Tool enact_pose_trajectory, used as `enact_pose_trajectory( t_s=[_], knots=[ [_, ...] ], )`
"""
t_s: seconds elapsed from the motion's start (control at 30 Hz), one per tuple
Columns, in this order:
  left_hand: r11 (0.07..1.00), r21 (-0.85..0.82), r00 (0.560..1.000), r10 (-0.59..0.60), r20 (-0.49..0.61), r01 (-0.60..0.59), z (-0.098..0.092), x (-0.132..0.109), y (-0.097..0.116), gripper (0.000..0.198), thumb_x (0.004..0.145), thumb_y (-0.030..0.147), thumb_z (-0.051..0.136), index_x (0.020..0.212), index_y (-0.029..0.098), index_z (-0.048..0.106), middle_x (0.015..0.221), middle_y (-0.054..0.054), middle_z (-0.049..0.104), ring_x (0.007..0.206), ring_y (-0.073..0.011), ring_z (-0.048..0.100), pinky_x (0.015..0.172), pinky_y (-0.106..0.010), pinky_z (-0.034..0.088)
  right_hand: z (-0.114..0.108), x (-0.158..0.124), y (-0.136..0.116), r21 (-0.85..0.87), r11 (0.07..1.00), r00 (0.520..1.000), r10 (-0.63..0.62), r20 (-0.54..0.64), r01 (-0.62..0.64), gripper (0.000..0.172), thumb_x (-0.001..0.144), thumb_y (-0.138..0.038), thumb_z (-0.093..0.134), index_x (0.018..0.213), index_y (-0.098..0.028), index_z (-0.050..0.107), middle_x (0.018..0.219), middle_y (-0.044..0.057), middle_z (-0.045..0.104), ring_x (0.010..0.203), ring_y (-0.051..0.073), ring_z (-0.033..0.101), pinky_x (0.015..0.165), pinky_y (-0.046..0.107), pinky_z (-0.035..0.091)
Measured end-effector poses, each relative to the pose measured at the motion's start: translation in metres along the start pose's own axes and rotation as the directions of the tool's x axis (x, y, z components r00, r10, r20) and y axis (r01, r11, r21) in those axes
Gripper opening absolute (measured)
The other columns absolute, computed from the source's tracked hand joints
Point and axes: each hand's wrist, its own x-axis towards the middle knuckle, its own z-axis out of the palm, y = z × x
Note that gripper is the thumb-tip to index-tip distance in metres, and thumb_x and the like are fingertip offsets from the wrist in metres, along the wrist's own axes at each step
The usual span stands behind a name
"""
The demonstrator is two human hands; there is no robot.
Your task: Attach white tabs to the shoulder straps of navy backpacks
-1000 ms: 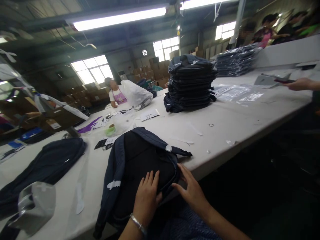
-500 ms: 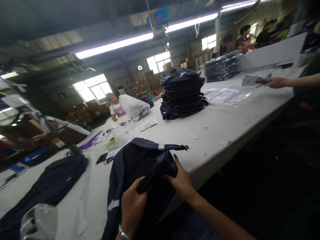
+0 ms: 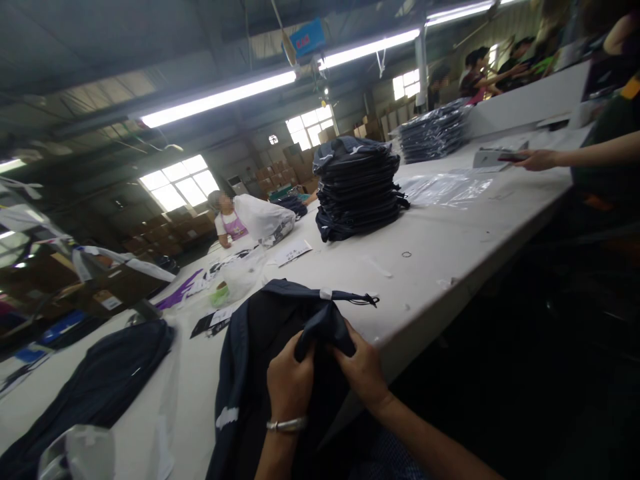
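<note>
A dark navy backpack (image 3: 240, 373) lies at the near edge of the table, a strap with a white wrap stretching to its right. My left hand (image 3: 291, 381), with a silver bracelet at the wrist, is closed on a fold of the backpack's fabric. On the other side of that fold, my right hand (image 3: 363, 368) pinches the same fabric. The two hands are close together, and the fingertips are partly hidden by the cloth. Another dark navy bag (image 3: 107, 370) lies flat to the left.
A tall stack of navy bags (image 3: 356, 190) stands on the white table (image 3: 440, 240), with plastic-wrapped bags (image 3: 433, 130) behind. Flat clear plastic bags (image 3: 450, 190) lie nearby. At right, a co-worker's hand (image 3: 537, 160) holds a small object. A green tape roll (image 3: 220, 295) sits left of centre.
My left hand has moved up and right, closer to my right hand, gathering the fabric fold between them. The view has shifted slightly.
</note>
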Motion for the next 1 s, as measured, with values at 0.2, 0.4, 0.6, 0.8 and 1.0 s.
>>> enact_pose_trajectory(
  t_s=[0.2, 0.4, 0.6, 0.8, 1.0],
  knots=[
    [0.973, -0.177, 0.987, -0.156, -0.031, 0.148, 0.016, -0.013, -0.012, 0.038, 0.081, 0.046, 0.058, 0.11, 0.024, 0.068, 0.109, -0.006, 0.071, 0.105, -0.0289, 0.062, 0.086, -0.034, 0.046, 0.005, -0.005, 0.006, -0.014, 0.999, 0.999, 0.037, 0.034, -0.037, 0.035, 0.085, -0.051, 0.056, 0.085, -0.019, 0.071, 0.079, 0.007, 0.072, 0.074, 0.025, 0.066, 0.067, 0.031, 0.049],
    [0.966, -0.189, 0.983, -0.182, -0.019, 0.175, 0.019, -0.01, -0.014, 0.038, 0.083, 0.047, 0.055, 0.109, 0.023, 0.068, 0.105, -0.006, 0.072, 0.099, -0.0282, 0.065, 0.083, -0.035, 0.047, -0.001, -0.001, 0.002, -0.084, 0.996, 0.996, -0.032, 0.078, 0.039, 0.037, 0.08, -0.049, 0.062, 0.099, -0.018, 0.068, 0.093, 0.007, 0.071, 0.086, 0.025, 0.065, 0.075, 0.033, 0.05],
    [0.987, -0.117, 0.992, -0.118, -0.053, 0.112, 0.032, -0.019, -0.013, 0.038, 0.086, 0.043, 0.052, 0.118, 0.026, 0.064, 0.114, -0.007, 0.069, 0.105, -0.0296, 0.063, 0.086, -0.037, 0.047, -0.006, 0.011, 0.009, -0.276, 0.96, 0.999, -0.035, 0.018, 0.038, 0.029, 0.076, -0.046, 0.066, 0.079, -0.018, 0.068, 0.076, 0.005, 0.069, 0.07, 0.021, 0.063, 0.062, 0.027, 0.044],
    [1.0, -0.007, 0.999, 0.002, -0.051, -0.003, 0.053, -0.028, -0.018, 0.046, 0.088, 0.034, 0.05, 0.133, 0.025, 0.051, 0.129, -0.009, 0.06, 0.113, -0.0305, 0.06, 0.087, -0.039, 0.05, 0.002, 0.018, 0.027, -0.135, 0.99, 0.992, 0.027, -0.121, -0.043, 0.055, 0.087, -0.057, 0.042, 0.049, -0.018, 0.048, 0.046, -0.002, 0.044, 0.045, 0.012, 0.041, 0.044, 0.025, 0.025],
    [0.858, 0.263, 0.891, 0.454, 0.011, -0.44, 0.087, -0.052, -0.035, 0.075, 0.079, 0.0, 0.04, 0.147, 0.027, 0.026, 0.15, -0.003, 0.034, 0.138, -0.0245, 0.031, 0.111, -0.046, 0.032, -0.014, 0.03, 0.047, -0.077, 0.958, 0.961, 0.274, -0.019, -0.275, 0.048, 0.085, -0.045, 0.036, 0.044, -0.022, 0.04, 0.041, -0.002, 0.039, 0.039, 0.012, 0.036, 0.039, 0.025, 0.026]
  ],
)
